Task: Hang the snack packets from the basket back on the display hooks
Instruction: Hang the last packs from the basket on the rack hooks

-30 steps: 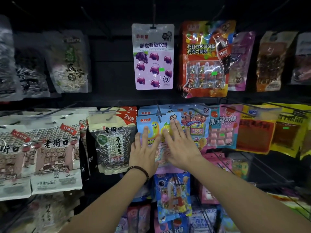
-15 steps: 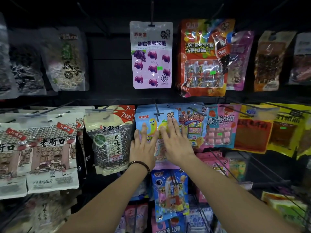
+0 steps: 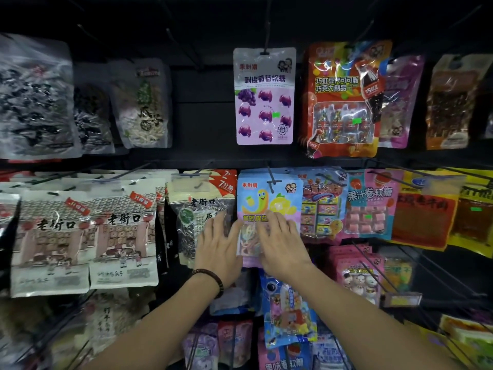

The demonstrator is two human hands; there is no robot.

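A blue and pink candy packet (image 3: 269, 201) with a yellow worm on it hangs on a black display hook (image 3: 272, 180) in the middle row. My left hand (image 3: 220, 249), with a bead bracelet at the wrist, lies flat at the packet's lower left edge, fingers spread. My right hand (image 3: 282, 245) lies flat on the packet's lower right part, fingers spread too. Neither hand grips anything. The lower half of the packet is partly hidden by my hands. The basket is out of view.
A purple grape-candy packet (image 3: 264, 96) hangs above on the top row. A sunflower-seed bag (image 3: 197, 209) hangs just left, and a colourful toy-candy packet (image 3: 322, 201) just right. More packets (image 3: 288, 313) hang below, and bare hooks (image 3: 373, 265) jut out at lower right.
Both hands have slid downward along the blue packet, from its upper middle to its lower part. The packet stays hanging on its hook.
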